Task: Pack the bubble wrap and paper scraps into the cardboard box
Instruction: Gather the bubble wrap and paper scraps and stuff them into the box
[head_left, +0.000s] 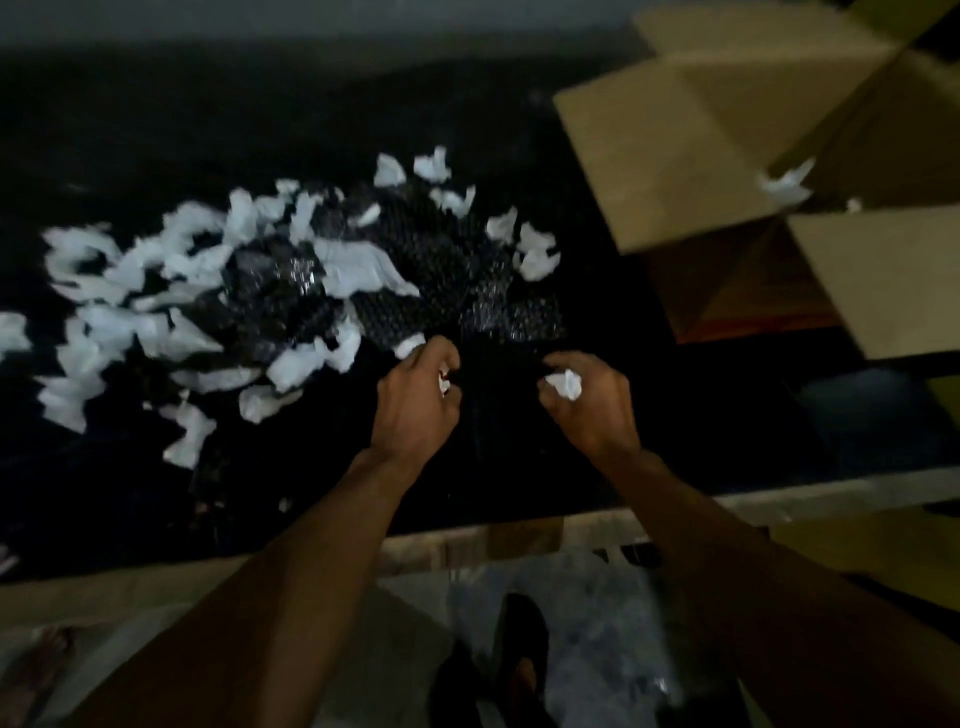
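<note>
In the head view, dim and somewhat blurred, the person is leaning over a dark counter. The left grip is curling its fingers round a small white scrap, with only a sliver of it showing between the fingers. The right grip is pinching a crumpled paper ball between thumb and fingertips. Both grips are hovering near the counter's near edge, a little apart from each other.

Just beyond them the bubble wrap is lying flat on the counter, glinting in places. The paper scraps are lying scattered over it and around it, most thickly towards the left.

The cardboard box is standing at the upper right with its flaps spread open. A white piece is showing inside it, near one flap's edge. Whether the box is resting on the counter or just beside it cannot be told.
</note>
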